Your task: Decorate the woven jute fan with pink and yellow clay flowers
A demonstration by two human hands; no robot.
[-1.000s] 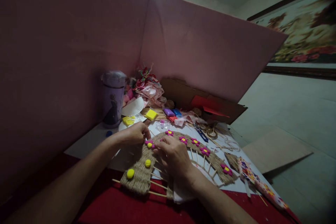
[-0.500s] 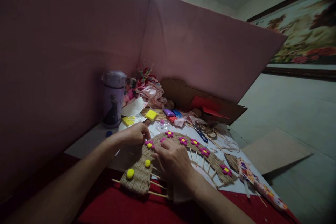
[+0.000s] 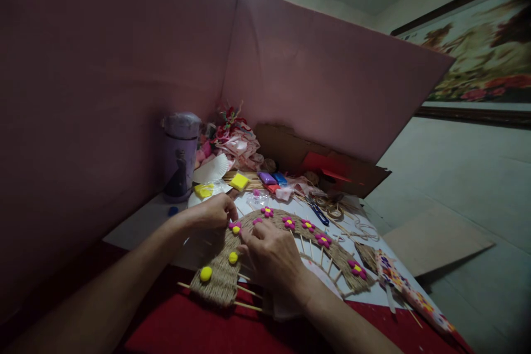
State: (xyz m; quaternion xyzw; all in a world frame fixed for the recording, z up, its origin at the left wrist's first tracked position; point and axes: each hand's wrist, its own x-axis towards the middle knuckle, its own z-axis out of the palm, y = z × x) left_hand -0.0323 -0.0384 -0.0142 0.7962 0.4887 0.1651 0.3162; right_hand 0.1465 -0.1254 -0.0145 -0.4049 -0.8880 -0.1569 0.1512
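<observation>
— Are the fingers holding anything?
— I can't tell. The left hand (image 3: 215,212) has its fingers bent and narrow, tips just beside a magenta-petalled clay flower with a yellow centre (image 3: 236,229); the right hand (image 3: 274,251) curls loosely on the flower's other side.
— And what's beneath them?
— A tan, arch-shaped band of woven twine (image 3: 219,283) over thin wooden sticks (image 3: 249,306), reaching past the right fingers both ways. It lies flat, probably so the clay won't slide; hands on both sides likely help steady it.
— Why the round yellow clay balls (image 3: 206,274) nearer than the fingertips?
— Perhaps spaced to match the flowers' centres.
— Any containers?
— Beyond the fingertips, a crumpled clear plastic wrapper (image 3: 260,199) with a small magenta lump (image 3: 256,192), inside or behind, I can't say. Left of the left fingers stands a purple cylindrical canister (image 3: 181,160), contents hidden.
</observation>
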